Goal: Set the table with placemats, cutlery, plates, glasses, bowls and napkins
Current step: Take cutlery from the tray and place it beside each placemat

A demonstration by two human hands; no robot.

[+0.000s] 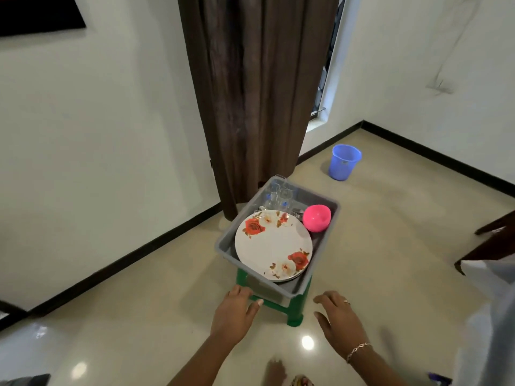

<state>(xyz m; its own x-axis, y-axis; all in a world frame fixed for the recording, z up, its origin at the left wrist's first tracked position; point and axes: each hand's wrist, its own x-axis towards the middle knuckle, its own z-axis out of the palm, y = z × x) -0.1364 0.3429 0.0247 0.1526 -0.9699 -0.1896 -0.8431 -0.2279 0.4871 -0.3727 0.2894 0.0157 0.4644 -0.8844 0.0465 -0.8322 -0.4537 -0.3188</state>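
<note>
Hidden bits first: the stack under the floral plate (273, 243) can't be counted, only a thin metallic rim shows beneath its near edge. The clear glasses (278, 193) overlap at the far-left corner of the grey tub (278, 290), three or four, too see-through to say. The cutlery (297, 212) is mostly behind the plate and the pink bowl (317, 218), just a few metal tips visible, types unreadable. No placemats or napkins can be made out in the tub. The green stool (295, 310) under the tub is mostly covered, with one leg and part of the seat showing. Counts: one tub, one stool, one visible plate face, one bowl, one blue bucket (344, 162) (on the floor by the wall, well apart from the tub). The plate fills the near-left part of the tub, tilted, and the bowl sits on its side at the right edge. Both hands are empty and loosely spread, palms down, apart from each other. The left hand (237, 305) has its fingertips at the tub's near-left corner, contact unclear. The right hand (338, 316) hangs just off the near-right corner, not touching. The plate is just beyond both hands, between them and closer to the left one.
</note>
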